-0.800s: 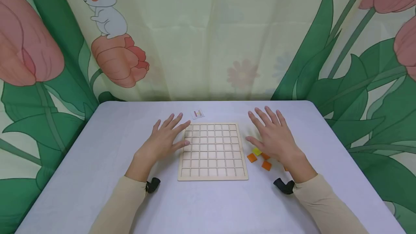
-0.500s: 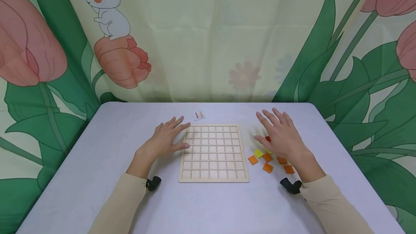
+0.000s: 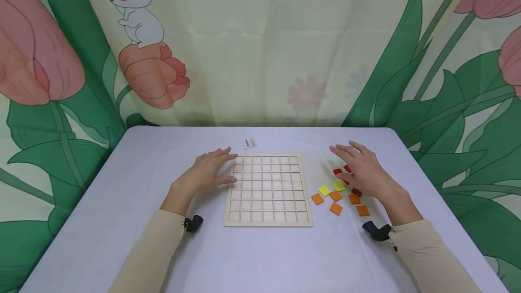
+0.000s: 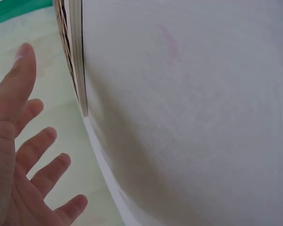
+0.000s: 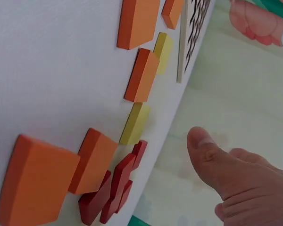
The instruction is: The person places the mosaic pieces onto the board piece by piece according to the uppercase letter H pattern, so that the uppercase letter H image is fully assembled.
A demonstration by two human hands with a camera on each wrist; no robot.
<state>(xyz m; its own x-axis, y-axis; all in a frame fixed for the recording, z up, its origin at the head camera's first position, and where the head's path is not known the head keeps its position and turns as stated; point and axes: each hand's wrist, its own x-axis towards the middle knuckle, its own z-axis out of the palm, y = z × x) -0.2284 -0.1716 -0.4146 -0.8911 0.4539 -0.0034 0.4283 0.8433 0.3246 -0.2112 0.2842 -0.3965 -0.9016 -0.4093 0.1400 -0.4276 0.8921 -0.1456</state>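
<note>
A square wooden grid board point(image 3: 268, 223) lies on the white table. My left hand point(image 3: 206, 171) is at the board's left edge, fingers spread and relaxed, holding nothing; the left wrist view shows its thumb and fingers apart. Over the loose tiles right of the board hovers my right hand point(image 3: 368, 171), also relaxed and with nothing in it. Below and around it lie several orange tiles point(image 3: 335, 209), two yellow tiles point(image 3: 324, 190) and several red tiles point(image 5: 120, 181), some overlapping. In the head view the right hand partly covers the red ones.
A small printed card point(image 3: 250, 143) with coloured marks lies behind the board. The white tablecloth point(image 3: 268, 261) reaches back to a curtain point(image 3: 260, 58) printed with tulips and a rabbit. Each wrist wears a black camera mount point(image 3: 193, 224).
My right hand has drifted right, off the tiles, so more orange, yellow and red ones show. The left hand stays at the board's edge, its fingers a little more bent.
</note>
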